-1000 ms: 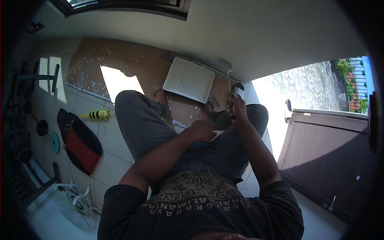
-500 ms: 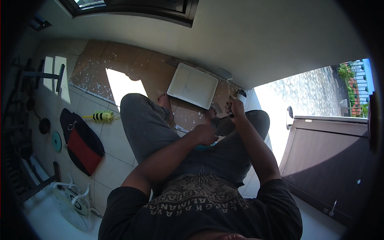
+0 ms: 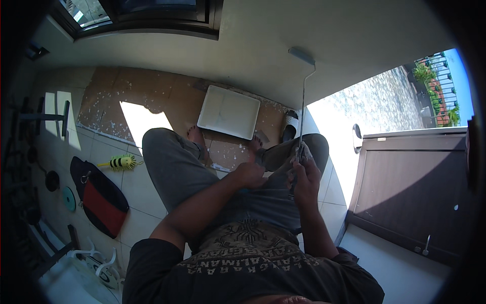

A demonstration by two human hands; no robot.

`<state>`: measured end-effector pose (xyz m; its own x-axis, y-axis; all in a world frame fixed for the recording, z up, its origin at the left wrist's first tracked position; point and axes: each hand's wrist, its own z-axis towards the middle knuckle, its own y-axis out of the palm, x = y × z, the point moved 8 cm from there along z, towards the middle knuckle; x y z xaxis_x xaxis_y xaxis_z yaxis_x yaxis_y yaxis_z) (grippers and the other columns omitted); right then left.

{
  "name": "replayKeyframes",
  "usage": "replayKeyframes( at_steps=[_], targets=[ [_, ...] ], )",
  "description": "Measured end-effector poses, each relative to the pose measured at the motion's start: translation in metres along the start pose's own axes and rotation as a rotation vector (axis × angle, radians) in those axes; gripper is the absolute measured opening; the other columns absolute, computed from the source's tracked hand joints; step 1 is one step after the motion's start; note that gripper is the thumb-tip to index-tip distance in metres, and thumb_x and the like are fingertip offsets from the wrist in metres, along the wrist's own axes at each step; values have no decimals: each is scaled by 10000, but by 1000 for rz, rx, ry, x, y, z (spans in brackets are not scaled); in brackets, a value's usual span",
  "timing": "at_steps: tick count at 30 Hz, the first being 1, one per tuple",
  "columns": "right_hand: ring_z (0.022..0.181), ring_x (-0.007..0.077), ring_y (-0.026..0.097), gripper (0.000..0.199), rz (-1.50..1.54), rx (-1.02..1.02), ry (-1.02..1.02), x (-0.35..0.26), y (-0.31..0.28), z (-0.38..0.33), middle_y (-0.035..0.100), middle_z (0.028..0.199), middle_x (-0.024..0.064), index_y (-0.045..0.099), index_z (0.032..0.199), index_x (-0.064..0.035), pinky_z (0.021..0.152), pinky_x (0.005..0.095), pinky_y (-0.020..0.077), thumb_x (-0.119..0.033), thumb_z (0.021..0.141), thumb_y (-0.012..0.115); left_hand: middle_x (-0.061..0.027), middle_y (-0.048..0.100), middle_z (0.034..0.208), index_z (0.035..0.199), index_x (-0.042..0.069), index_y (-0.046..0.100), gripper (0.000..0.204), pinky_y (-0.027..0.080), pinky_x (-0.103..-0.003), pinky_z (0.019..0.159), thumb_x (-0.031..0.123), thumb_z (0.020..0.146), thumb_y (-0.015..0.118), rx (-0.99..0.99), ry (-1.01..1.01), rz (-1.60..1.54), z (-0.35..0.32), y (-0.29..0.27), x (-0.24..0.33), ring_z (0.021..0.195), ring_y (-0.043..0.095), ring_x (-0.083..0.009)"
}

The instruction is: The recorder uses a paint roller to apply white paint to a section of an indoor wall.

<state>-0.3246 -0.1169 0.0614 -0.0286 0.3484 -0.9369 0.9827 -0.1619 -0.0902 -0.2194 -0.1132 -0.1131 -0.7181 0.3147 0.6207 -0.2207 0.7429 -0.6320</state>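
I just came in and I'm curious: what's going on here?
The person's right hand grips a paint roller, which reaches toward the wall; I can't tell if they touch. The left hand is between the legs, and I can't see whether it holds anything. Just past the bare feet, a white tray lies on a brown sheet dotted with white specks.

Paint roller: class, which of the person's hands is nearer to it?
Right. The right hand grips the lower end of the paint roller; the left hand is apart, to its left.
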Motion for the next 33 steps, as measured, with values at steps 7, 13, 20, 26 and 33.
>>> replayKeyframes(
  at_steps=[7,13,20,26,33],
  targets=[
    [558,63,527,129,-2,-57,-12,34,10,32,544,773,9,566,1052,-34,431,213,425,-87,954,501,-217,688,1105,1132,-1,654,490,528,-495,886,444,957,547,-14,-7,-31,-3,-2,0,1046,664,-392],
    [528,124,524,188,-271,-178,-262,124,36,100,551,754,52,582,1022,13,419,262,406,-58,873,494,-213,709,1032,957,8,738,396,526,-479,854,344,925,532,22,-19,-80,0,27,-17,967,682,-371],
    [540,131,516,227,-168,-151,135,174,24,143,537,744,73,559,1075,-6,408,244,398,-95,869,528,-176,717,1057,1003,42,749,376,523,-440,831,335,899,536,118,4,46,29,33,-39,951,676,-339],
    [570,124,585,290,-549,-269,-193,124,9,112,626,716,31,601,1183,-64,529,260,515,-227,971,488,-165,716,1109,1028,14,743,409,518,-402,818,337,844,571,25,52,148,20,25,-16,981,667,-292],
    [517,75,486,40,20,-30,-223,8,39,-18,527,682,7,543,976,-80,415,221,371,-115,956,543,-247,713,964,990,-37,726,496,531,-493,861,429,909,576,185,50,135,-33,-18,2,946,687,-417]
  ],
)
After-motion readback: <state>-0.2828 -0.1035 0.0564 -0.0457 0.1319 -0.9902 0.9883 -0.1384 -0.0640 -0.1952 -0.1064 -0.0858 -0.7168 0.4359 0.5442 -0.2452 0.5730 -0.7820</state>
